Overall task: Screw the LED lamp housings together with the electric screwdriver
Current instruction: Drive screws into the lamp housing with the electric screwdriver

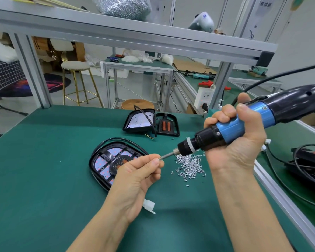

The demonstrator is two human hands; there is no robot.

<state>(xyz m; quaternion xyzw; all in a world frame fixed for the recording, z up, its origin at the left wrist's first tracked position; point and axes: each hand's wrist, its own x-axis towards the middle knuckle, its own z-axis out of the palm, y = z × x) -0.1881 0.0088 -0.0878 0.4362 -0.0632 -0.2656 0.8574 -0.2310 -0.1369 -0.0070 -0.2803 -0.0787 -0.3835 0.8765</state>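
With your right hand (233, 135) gripping the electric screwdriver (244, 124), your left hand (140, 171) pinches a screw (159, 159) onto its bit; next, seat it in the lamp housing (113, 160).

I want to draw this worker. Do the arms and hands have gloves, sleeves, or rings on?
No. The left hand and right hand are bare: no gloves, rings or watch show. Both forearms are bare too, with no sleeves in view.

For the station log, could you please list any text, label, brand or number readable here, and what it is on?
None can be read.
Hanging sheet, top right: dark print, too blurred.
Grey object on the shelf: blue mark, illegible.
Screwdriver in the right hand: no visible lettering.
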